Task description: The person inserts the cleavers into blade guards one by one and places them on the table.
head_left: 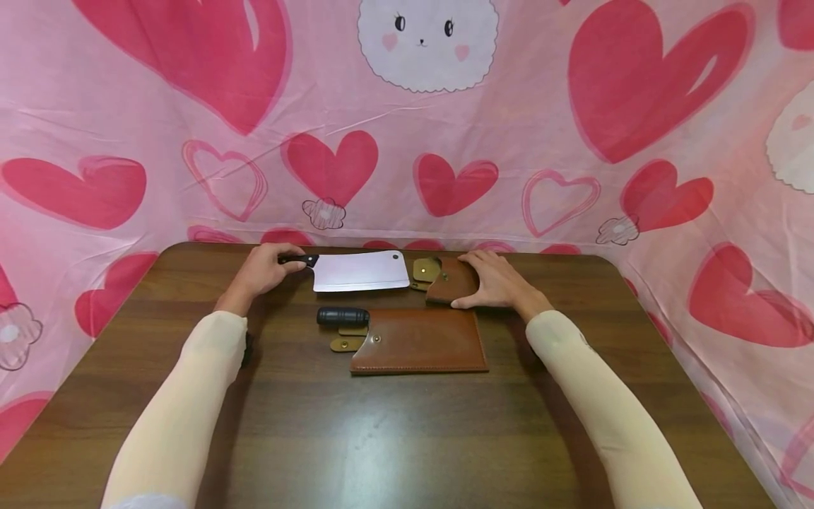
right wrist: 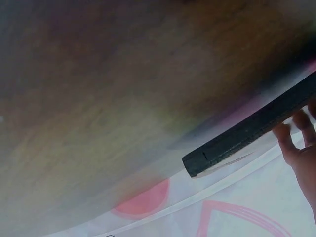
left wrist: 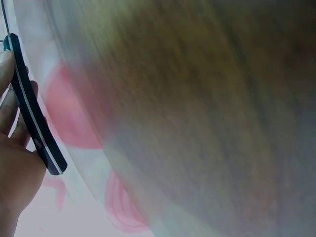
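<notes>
At the back of the table, my left hand (head_left: 259, 270) grips the black handle (left wrist: 33, 113) of a cleaver. The cleaver's broad, shiny blade (head_left: 361, 272) points right, its tip corner close to a small brown leather sheath (head_left: 456, 281). My right hand (head_left: 499, 279) holds that sheath at its right end, thumb at the near edge and fingers at the far edge. Tan straps (head_left: 425, 270) stick out of its left side toward the blade. In the right wrist view the sheath's dark edge (right wrist: 237, 136) shows beside the fingertips.
A larger brown leather sheath (head_left: 422, 343) lies nearer on the wooden table (head_left: 381, 438), with a black handle (head_left: 342, 317) and an undone tan strap (head_left: 345, 344) at its left. Behind the table hangs a pink cloth (head_left: 394, 113) printed with hearts.
</notes>
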